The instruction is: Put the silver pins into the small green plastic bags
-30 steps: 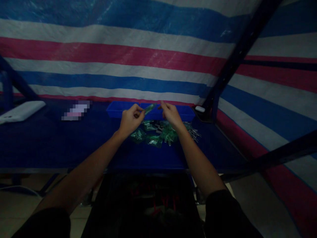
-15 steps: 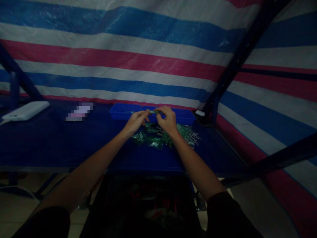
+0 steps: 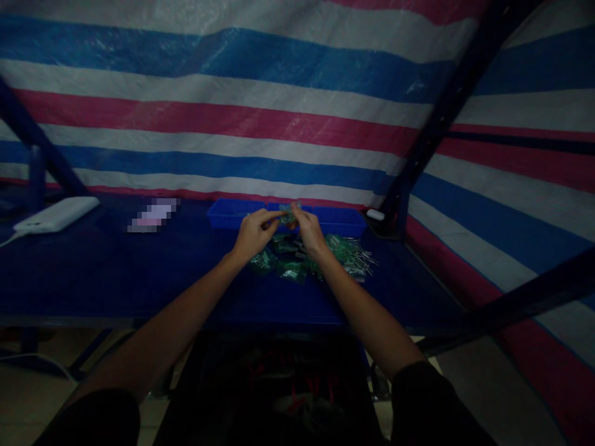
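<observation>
Between my two hands is a small greenish clear plastic bag (image 3: 287, 217), held up over the near side of the blue bins. My left hand (image 3: 255, 232) pinches its left side with thumb and forefinger. On the right, my right hand (image 3: 307, 228) grips the bag's other side. What the bag contains is too small and dark to make out. Below the hands lie several similar green plastic bags (image 3: 292, 271) on the blue table. A heap of thin metal pins or rods (image 3: 362, 260) mixed with green bags lies right of my right wrist.
A row of shallow blue bins (image 3: 337, 220) stands behind the hands. At the left are a white power bank (image 3: 58, 214) with a cable and a blurred-out phone-like object (image 3: 153, 215). A small white case (image 3: 375, 214) lies back right, beside a dark frame post (image 3: 406, 204).
My hands have drawn slightly closer together, and the bag shows more of its face between them. The view has shifted a little; the heap looks the same.
</observation>
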Action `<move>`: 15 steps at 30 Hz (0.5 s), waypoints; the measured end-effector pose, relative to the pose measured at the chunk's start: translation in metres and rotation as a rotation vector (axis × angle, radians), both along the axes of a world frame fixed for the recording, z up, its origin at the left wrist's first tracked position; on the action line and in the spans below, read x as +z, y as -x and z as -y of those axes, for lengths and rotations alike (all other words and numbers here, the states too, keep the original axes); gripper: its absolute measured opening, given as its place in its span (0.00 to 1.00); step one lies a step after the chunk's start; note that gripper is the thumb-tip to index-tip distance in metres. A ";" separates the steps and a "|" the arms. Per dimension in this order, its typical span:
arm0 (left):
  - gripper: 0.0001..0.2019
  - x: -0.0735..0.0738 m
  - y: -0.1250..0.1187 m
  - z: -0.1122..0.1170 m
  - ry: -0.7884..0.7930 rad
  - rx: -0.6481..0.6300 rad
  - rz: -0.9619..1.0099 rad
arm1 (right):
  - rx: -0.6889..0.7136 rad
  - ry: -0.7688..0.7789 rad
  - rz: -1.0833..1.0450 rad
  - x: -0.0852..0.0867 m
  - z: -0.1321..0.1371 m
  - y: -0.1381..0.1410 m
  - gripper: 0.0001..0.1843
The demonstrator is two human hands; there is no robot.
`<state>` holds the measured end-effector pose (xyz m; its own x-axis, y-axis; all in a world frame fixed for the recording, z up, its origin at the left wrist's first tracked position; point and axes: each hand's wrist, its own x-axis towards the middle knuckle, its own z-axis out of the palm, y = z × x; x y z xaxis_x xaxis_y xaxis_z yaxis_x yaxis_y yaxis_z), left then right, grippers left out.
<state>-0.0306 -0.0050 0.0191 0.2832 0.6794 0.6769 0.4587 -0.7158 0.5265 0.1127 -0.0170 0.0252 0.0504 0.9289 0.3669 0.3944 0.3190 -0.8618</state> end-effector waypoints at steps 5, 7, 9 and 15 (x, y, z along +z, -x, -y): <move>0.13 0.000 0.000 -0.007 0.272 -0.033 0.184 | -0.089 -0.185 0.282 -0.004 0.002 0.000 0.18; 0.19 -0.001 0.003 -0.013 0.518 -0.082 0.327 | -0.042 -0.233 0.442 -0.007 0.004 0.000 0.17; 0.21 -0.003 0.007 -0.018 0.717 -0.119 0.435 | 0.016 -0.265 0.570 -0.008 0.005 0.001 0.19; 0.10 0.003 0.017 -0.024 0.931 0.005 0.680 | -0.079 -0.313 0.429 0.004 0.002 -0.017 0.21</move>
